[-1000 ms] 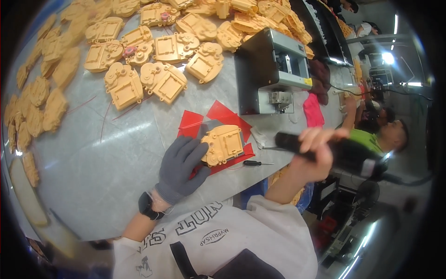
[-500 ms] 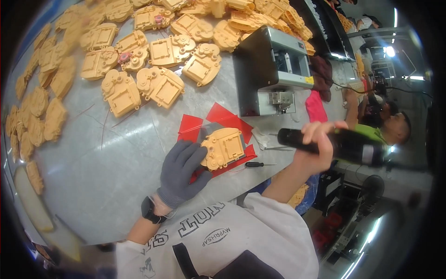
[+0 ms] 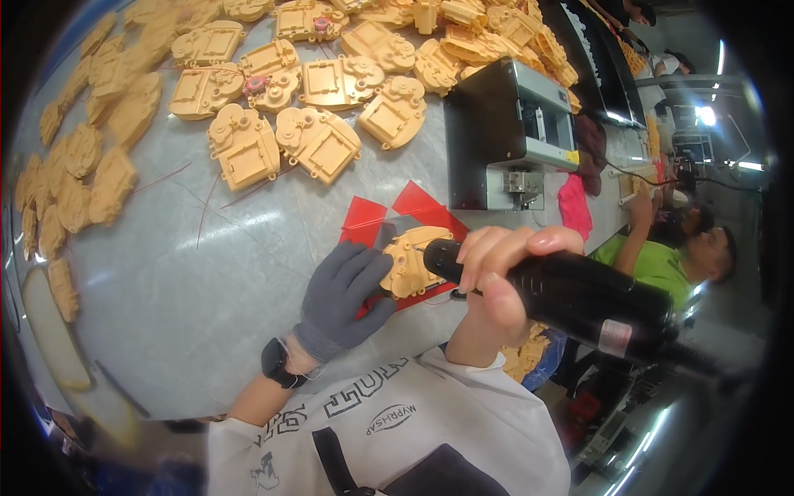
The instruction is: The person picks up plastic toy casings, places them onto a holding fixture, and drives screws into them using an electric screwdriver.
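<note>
My left hand (image 3: 346, 285), in a grey glove, is closed on the left edge of an orange-yellow plastic housing (image 3: 404, 277). The housing rests over a dark grey block (image 3: 397, 228) with red pieces (image 3: 364, 217) sticking out around it. Bare fingers of my right hand (image 3: 499, 293) wrap round a black electric screwdriver (image 3: 591, 302), held slanting. Its bit reaches the upper part of the housing; whether it touches a screw is too small to tell. The screwdriver and hand cover the housing's right side.
Several similar housings (image 3: 244, 149) lie across the back and left of the grey table (image 3: 248, 306). A black and grey machine (image 3: 480, 145) stands behind my right hand, with a pink cloth (image 3: 575, 205) beside it. A person in a green shirt (image 3: 674, 269) is at the far right.
My right hand has brought the electric screwdriver left, from beside the housing to over it, with the bit now at its surface. My left hand still holds the housing; the whole view has shifted slightly.
</note>
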{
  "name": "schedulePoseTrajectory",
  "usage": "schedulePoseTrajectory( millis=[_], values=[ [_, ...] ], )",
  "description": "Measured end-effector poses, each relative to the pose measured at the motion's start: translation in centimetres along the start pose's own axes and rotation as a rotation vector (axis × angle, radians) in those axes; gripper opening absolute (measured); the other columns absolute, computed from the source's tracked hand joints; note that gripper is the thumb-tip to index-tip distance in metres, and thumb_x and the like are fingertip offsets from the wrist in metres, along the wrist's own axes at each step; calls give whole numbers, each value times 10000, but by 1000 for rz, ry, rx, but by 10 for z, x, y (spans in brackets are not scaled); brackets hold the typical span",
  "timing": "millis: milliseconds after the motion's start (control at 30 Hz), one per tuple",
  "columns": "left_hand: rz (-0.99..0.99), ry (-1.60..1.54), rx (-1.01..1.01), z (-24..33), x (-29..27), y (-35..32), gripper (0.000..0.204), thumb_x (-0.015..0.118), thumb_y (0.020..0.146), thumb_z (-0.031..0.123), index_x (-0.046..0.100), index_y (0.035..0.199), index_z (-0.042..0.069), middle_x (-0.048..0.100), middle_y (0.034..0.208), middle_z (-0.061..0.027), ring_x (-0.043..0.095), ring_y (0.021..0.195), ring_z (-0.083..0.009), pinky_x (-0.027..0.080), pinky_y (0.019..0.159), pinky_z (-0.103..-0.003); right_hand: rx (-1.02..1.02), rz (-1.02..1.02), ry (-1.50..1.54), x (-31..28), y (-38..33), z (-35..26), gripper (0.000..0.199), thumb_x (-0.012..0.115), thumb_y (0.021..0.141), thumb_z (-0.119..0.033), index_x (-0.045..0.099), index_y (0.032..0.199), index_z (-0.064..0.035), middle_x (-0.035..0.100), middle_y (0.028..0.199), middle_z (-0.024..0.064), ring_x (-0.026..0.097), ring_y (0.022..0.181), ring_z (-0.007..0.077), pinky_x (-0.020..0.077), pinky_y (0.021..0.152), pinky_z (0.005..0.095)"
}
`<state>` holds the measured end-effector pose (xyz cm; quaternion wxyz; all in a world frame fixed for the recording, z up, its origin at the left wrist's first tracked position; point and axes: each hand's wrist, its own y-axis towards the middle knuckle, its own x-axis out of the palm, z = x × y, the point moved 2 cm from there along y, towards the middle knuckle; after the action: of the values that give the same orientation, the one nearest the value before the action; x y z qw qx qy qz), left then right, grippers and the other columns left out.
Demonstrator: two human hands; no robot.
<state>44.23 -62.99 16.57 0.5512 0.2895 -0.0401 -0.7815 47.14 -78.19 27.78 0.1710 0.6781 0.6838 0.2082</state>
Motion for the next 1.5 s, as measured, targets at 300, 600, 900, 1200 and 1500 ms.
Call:
schedulePoseTrajectory(
  millis=[300,600,900,1200,1500],
  values=[
    [53,-13,34,0,-2,3,502,677,611,66,497,1075,0,552,987,-160,526,848,-339,457,706,-402,118,125,-37,10,2,15,411,565,680,-16,371,1041,-52,475,592,52,477,483,162,426,557,317],
    [46,-8,37,0,-3,4,510,677,607,63,492,1079,-2,553,976,-160,527,846,-340,459,699,-400,106,116,-11,10,4,20,419,589,686,45,332,1004,-49,483,611,39,491,524,121,450,558,263],
    [47,-18,46,0,-2,4,521,676,604,61,491,1087,-3,552,980,-160,526,844,-340,458,700,-400,78,102,-55,8,4,24,412,601,664,67,352,974,-38,513,615,56,496,527,107,433,549,239],
    [43,-16,38,-3,0,3,544,686,593,45,489,1098,2,554,979,-158,527,834,-338,457,694,-399,107,-10,-152,8,6,26,409,608,656,42,392,989,-56,489,596,64,495,474,154,446,496,290],
    [53,12,56,-2,3,0,545,690,599,55,488,1103,2,553,994,-158,532,851,-345,457,716,-406,109,139,-11,4,1,32,382,594,662,19,379,966,-69,492,609,67,488,455,154,446,501,297]
  ],
)
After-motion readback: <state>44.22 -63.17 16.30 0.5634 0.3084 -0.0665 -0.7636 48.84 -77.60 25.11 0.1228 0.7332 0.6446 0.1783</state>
